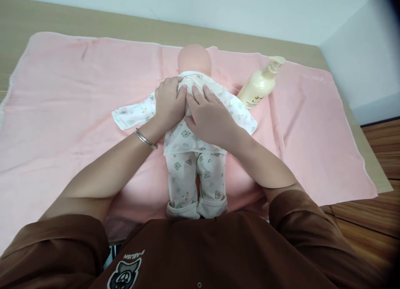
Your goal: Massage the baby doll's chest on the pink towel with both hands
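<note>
So the doll [191,144] is lying on a pink blanket [90,89], looks face down, bald head [195,59] pointing away from the person and legs toward them. Both hands are on its back. The left hand [170,100] sits over the left side of the doll's upper back, fingers close together and bent, thumb stretched out; honestly can't tell if it's gripping the shirt [178,135] or just resting. The right hand [211,117] lies palm-down on the doll's back, fingers a bit spread, just beside the left one. There's a silver bangle [146,139] on the left wrist. The doll's pants [183,172] match the shirt, little green animals and all, with cuffs rolled up. Just right of the doll, by its sleeve, there's a cream pump bottle [258,88] on the blanket. Wooden counter [93,20] shows beyond the doll's head.
</note>
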A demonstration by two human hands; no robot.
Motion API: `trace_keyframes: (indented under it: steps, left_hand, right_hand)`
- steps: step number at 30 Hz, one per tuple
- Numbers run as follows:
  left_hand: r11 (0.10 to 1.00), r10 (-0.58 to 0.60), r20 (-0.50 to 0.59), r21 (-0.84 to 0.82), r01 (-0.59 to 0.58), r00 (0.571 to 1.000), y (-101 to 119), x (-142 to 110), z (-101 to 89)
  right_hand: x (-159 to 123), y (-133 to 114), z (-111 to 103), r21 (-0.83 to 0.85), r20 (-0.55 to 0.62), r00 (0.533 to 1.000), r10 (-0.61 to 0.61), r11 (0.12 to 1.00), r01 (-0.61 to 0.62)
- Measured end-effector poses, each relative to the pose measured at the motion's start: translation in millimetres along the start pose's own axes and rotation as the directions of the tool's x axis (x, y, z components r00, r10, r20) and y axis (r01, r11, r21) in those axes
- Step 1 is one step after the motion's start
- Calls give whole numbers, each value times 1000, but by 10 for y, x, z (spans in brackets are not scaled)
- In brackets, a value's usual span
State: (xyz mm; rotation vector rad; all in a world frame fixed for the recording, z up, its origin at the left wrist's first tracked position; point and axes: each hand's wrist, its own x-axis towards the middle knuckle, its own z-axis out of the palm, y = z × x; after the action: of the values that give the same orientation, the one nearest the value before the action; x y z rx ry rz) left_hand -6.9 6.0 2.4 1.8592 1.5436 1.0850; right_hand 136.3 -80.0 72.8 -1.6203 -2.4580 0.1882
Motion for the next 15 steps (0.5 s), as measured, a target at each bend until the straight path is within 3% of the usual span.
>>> trace_keyframes:
  steps: [3,7,9,12,13,15]
  left_hand:
    - [998,24,-77,-62,-29,997,-5,20,-53]
    - [988,87,-122,-118,-101,989,130,3,-82]
    - [974,95,-102,-197,-114,990,326,-22,-50]
    - [881,121,-42,-456,-127,992,743,-13,49]
    - [818,125,-2,-565,-105,992,899,15,85]
    - [676,-37,256,-705,213,966,1200,107,150]
  right_hand:
    - [-103,39,-415,103,16,997,-70,992,68]
    - [-164,370,-899,179,-193,978,80,983,-46]
    - [-177,633,-1045,210,-293,938,185,969,-126]
    - [-162,1028,-1128,293,-462,845,269,946,-141]
    - [-141,1135,-1124,324,-499,812,303,934,-150]
    - [-73,1288,-1083,375,-537,751,385,906,-196]
